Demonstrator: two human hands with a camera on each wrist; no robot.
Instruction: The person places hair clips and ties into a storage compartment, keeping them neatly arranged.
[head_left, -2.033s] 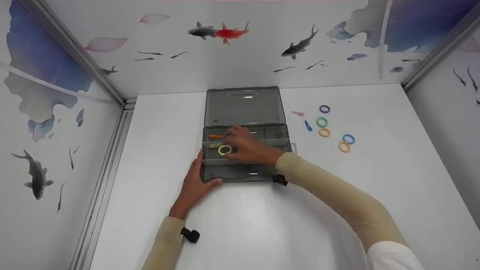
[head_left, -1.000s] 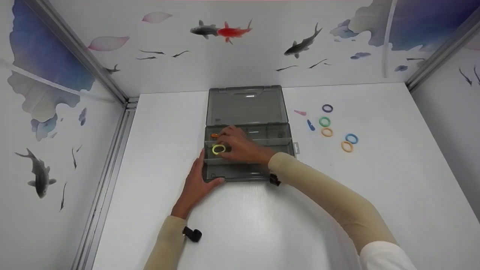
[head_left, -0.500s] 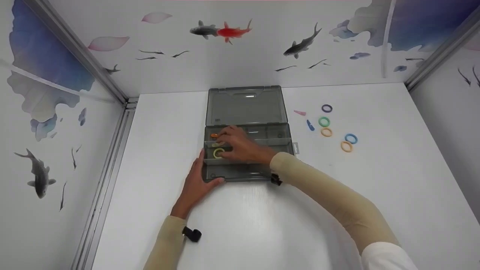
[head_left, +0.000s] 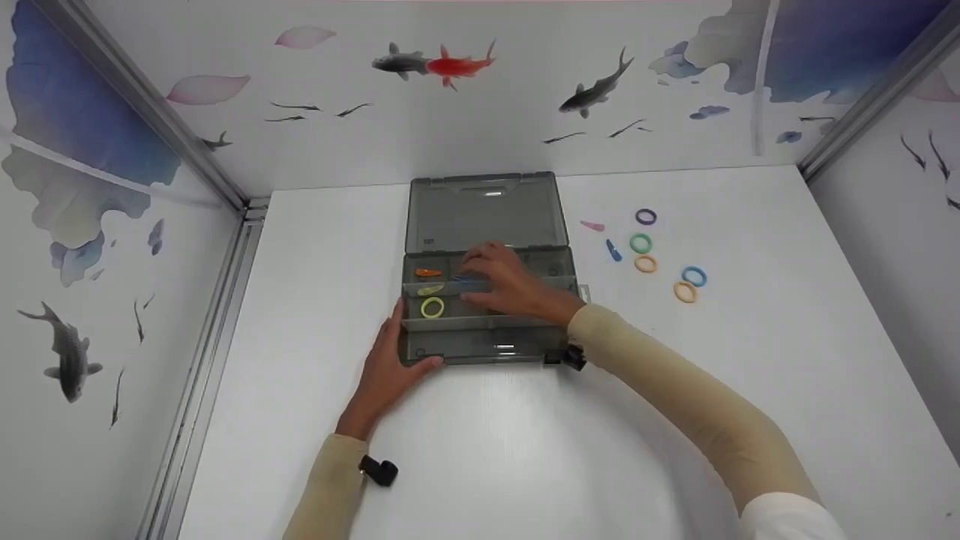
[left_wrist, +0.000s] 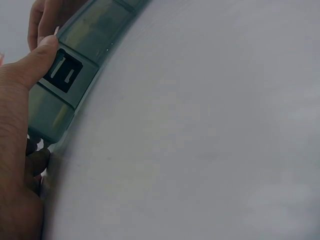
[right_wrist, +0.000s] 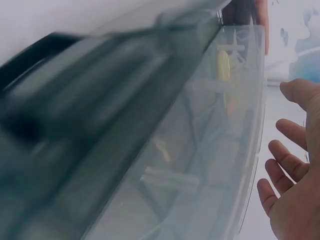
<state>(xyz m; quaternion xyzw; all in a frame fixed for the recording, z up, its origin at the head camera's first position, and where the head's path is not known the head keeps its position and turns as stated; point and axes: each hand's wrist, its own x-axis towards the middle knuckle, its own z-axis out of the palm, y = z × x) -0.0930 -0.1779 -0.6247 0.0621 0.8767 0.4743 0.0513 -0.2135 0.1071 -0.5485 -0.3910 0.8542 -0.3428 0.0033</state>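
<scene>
Left of centre, a yellow ring (head_left: 422, 308) lies inside an open grey box (head_left: 457, 345). The left hand (head_left: 385, 369), thumb and fingers spread, braces its lower-left corner, apparently to steady it; the right hand (head_left: 511, 283), fingers parted, holding nothing, hovers above.

A white table (head_left: 480, 450) spread across the head view's lower centre. A red fish (head_left: 459, 67) was printed at top centre; a pink petal (head_left: 208, 89) and metal rail (head_left: 150, 109) showed upper left.
</scene>
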